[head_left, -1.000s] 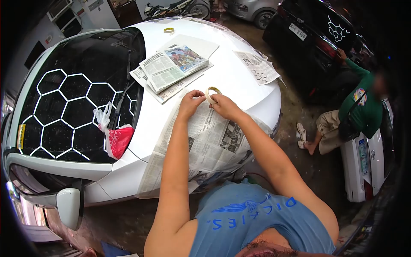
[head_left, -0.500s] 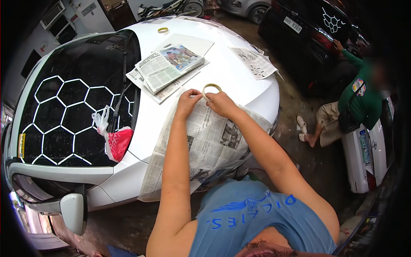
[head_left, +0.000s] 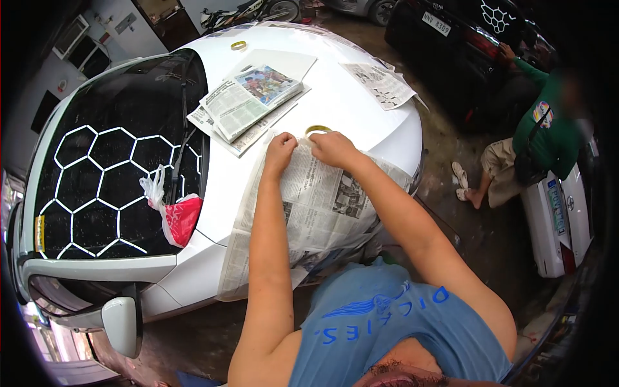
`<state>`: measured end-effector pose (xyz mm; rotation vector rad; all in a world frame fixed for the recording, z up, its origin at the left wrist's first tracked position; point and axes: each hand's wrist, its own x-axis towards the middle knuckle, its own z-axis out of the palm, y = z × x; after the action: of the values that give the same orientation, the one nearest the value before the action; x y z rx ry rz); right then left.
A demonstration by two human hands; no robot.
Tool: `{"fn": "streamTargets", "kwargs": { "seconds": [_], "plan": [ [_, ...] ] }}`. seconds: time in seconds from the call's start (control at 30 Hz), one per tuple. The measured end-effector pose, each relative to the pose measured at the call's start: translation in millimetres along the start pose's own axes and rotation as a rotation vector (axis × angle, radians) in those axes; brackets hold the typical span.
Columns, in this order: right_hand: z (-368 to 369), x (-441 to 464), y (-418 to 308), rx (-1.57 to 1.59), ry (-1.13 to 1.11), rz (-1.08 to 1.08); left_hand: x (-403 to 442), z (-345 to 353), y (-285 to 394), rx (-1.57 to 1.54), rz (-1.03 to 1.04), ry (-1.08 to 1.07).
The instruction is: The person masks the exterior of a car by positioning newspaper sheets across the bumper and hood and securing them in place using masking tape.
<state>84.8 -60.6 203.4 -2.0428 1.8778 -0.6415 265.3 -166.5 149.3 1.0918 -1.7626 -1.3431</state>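
My right hand (head_left: pixel 336 151) is closed around a roll of yellowish masking tape (head_left: pixel 316 129), whose ring shows beyond the fingers. My left hand (head_left: pixel 281 152) is in a pinch to the left of it, at the top edge of a newspaper sheet (head_left: pixel 303 193). What the left fingertips hold is too small to make out. That sheet lies over the near side of the white car's hood (head_left: pixel 361 129) and hangs down its flank, partly behind my forearms.
Folded newspapers (head_left: pixel 255 100) lie on the hood, with another tape roll (head_left: pixel 238 46) behind them. A newspaper sheet (head_left: pixel 380 84) covers the far front. A red plastic bag (head_left: pixel 180 219) rests by the windshield. To the right, a person in green (head_left: pixel 554 129) touches a black car (head_left: pixel 438 64).
My hands have moved slightly apart, the left away from the tape roll. The roll is tilted flatter in my right hand. The camera view has shifted a little.
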Motion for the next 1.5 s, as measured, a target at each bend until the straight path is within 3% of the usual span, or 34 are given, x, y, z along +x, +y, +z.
{"fn": "streamTargets", "kwargs": {
  "seconds": [0.07,0.17,0.37,0.47,0.57,0.63,0.73,0.87,1.0,1.07,1.2,1.5],
  "plan": [
    [9,3,13,0.101,0.065,0.117,13,-4,-24,-0.120,0.034,-0.010],
    [19,3,14,0.123,0.151,0.112,-3,12,7,-0.152,0.198,0.184],
    [21,12,-5,0.109,0.111,0.062,0,0,4,-0.098,0.099,0.022],
    [25,17,-17,-0.041,0.146,0.108,7,-6,-14,-0.088,0.106,0.006],
    [11,33,1,-0.332,-0.054,0.330,-2,-2,14,-0.053,-0.035,0.218],
    [-3,25,29,-0.367,0.086,0.330,6,-7,10,0.088,-0.028,0.156],
    [-34,-39,49,-0.201,0.326,0.296,17,-6,7,0.341,-0.048,0.131],
    [-22,-152,95,-0.219,0.495,0.290,29,0,33,0.719,-0.108,0.113],
    [9,-286,141,-0.300,0.537,0.490,51,-7,23,0.805,-0.095,0.044],
    [18,-348,138,-0.277,0.519,0.695,49,-6,30,0.817,-0.139,-0.007],
    [67,-454,165,-0.270,0.244,1.079,35,10,60,0.962,-0.214,-0.054],
    [178,-586,160,0.013,-0.135,1.526,40,17,34,0.939,-0.186,0.353]
  ]
}}
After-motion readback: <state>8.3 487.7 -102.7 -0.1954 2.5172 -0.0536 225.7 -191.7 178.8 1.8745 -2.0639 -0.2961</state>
